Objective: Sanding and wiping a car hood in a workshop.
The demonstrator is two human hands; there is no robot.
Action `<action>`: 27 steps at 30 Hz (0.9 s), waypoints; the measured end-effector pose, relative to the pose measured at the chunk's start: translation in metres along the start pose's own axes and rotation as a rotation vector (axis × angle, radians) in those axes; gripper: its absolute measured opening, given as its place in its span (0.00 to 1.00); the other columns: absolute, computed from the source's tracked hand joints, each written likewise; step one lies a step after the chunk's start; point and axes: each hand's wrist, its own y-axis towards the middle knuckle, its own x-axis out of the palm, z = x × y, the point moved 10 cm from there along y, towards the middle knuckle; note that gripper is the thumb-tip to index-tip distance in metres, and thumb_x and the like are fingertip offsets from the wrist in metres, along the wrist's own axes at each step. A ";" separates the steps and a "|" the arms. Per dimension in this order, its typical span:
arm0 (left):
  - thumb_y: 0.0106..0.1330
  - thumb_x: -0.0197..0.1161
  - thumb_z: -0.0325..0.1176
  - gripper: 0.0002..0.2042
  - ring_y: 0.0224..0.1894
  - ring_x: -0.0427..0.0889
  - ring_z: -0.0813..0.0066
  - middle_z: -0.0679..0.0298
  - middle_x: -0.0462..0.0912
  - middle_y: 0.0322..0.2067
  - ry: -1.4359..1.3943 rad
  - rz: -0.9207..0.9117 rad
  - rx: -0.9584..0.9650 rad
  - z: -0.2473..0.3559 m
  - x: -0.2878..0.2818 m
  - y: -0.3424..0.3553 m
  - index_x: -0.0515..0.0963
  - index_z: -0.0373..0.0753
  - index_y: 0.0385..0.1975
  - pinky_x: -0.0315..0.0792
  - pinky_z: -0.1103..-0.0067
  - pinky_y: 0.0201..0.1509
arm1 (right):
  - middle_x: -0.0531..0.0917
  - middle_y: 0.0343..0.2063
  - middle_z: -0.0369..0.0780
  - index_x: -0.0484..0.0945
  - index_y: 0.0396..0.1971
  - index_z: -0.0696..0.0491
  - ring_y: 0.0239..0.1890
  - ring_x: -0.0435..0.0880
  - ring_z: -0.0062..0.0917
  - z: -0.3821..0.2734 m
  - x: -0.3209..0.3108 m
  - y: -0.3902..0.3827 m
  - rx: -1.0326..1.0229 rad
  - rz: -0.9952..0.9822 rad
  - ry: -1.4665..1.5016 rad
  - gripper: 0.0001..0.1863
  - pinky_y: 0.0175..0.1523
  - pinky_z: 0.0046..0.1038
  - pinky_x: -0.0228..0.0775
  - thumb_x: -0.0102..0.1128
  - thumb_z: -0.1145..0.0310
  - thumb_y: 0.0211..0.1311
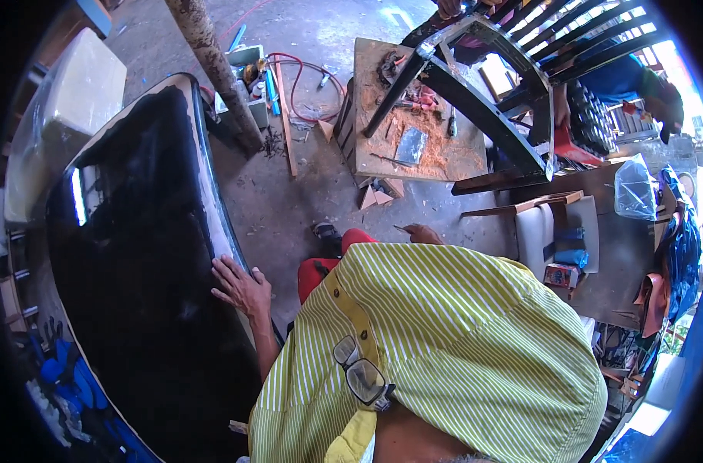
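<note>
My left hand [244, 287] lies flat, fingers spread, on the near right edge of a large glossy black panel [147, 309]. It touches a whitish, dull strip [210, 204] that runs along that edge; no tool shows under the palm. The panel's far end has a pale, uneven border. Past the hem of my yellow striped shirt [444, 309] a small brown shape [422, 234] shows, perhaps my right hand; its fingers cannot be made out, and the shirt hides the rest of that arm. Eyeglasses [365, 378] hang at the shirt's front.
Ahead, a wooden worktable [375, 158] holds wood shavings, hand tools and a dark chair frame [475, 104]. Another person's hand [561, 116] is beside that frame. A rusty post [212, 65] rises by the panel's far end. A wrapped foam block [81, 100] stands left; a red hose [299, 58] lies on the floor.
</note>
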 end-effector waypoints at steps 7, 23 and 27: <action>0.52 0.53 0.42 0.34 0.62 0.47 0.61 0.56 0.46 0.61 -0.045 -0.034 -0.042 -0.012 0.005 -0.022 0.50 0.37 0.58 0.42 0.51 0.58 | 0.75 0.39 0.46 0.71 0.44 0.50 0.43 0.74 0.37 0.000 0.007 0.009 -0.075 -0.060 -0.093 0.21 0.48 0.34 0.64 0.47 0.70 0.44; 0.56 0.49 0.41 0.31 0.63 0.46 0.60 0.59 0.45 0.61 -0.117 -0.187 -0.027 -0.033 0.004 -0.076 0.49 0.39 0.59 0.39 0.52 0.60 | 0.77 0.35 0.46 0.73 0.42 0.46 0.38 0.77 0.39 -0.012 0.004 0.022 -0.145 -0.048 -0.031 0.21 0.44 0.37 0.67 0.45 0.71 0.42; 0.58 0.45 0.40 0.28 0.63 0.46 0.60 0.60 0.47 0.61 -0.160 -0.150 0.026 -0.042 0.002 -0.084 0.51 0.39 0.59 0.38 0.53 0.60 | 0.77 0.33 0.47 0.74 0.40 0.47 0.38 0.76 0.39 -0.031 -0.008 0.013 -0.149 -0.026 -0.070 0.21 0.44 0.37 0.66 0.44 0.72 0.42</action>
